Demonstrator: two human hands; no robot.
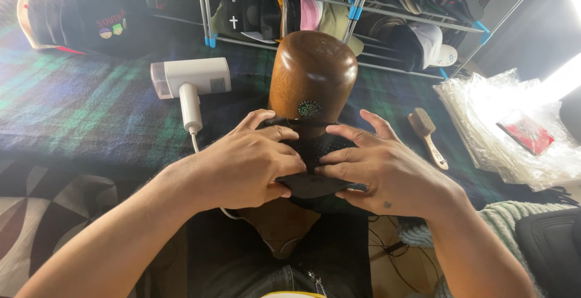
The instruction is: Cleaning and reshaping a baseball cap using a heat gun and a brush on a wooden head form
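Left hand (245, 165) and right hand (381, 168) both closed on a black cap (315, 168) at picture centre, cap against a wooden block (311, 74), steamer (190, 83) at 10 o'clock, brush (428, 136) at 3 o'clock, bags (502, 128) beyond

Both forearms reach forward, left hand (245, 165) and right hand (381, 168) side by side, fingers curled.
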